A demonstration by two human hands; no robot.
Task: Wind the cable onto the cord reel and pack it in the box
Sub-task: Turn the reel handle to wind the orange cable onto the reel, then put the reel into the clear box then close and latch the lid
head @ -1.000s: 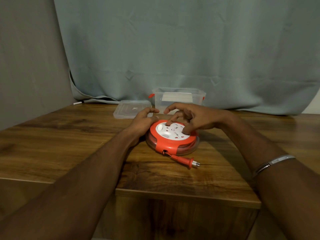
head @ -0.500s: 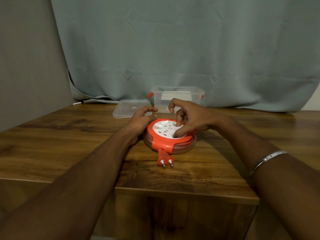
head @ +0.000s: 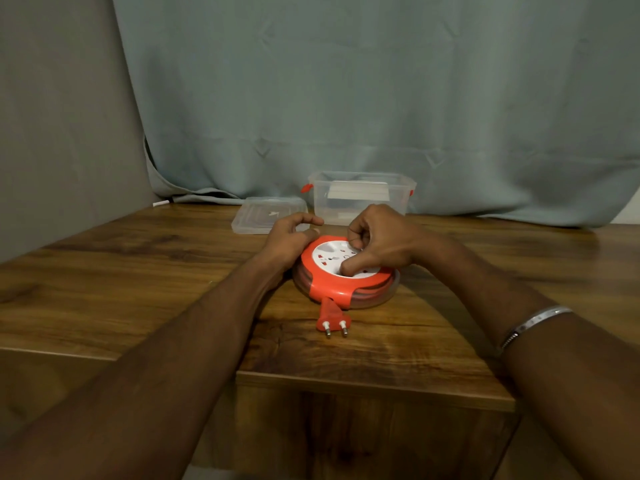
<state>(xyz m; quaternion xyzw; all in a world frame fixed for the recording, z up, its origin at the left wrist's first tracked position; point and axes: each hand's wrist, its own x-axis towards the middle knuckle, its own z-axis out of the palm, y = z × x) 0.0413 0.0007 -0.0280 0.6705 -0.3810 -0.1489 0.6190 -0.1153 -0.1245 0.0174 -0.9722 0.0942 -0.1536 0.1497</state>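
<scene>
reel flat on counter, near box | left hand fingers curled on rim, steadying it | right hand fingers bent onto white hub, likely to turn it | plug at slot, cable seems wound | lid off, box open for packing

A round orange-and-white plastic cord reel lay flat on the brown wooden table. The left hand gripped the reel's left edge, while the right hand rested curled on its white socket face, thumb pressed down. An orange two-pin plug stuck out toward the camera, touching the reel. Behind stood a clear plastic box, its clear flat lid just beside it.
</scene>
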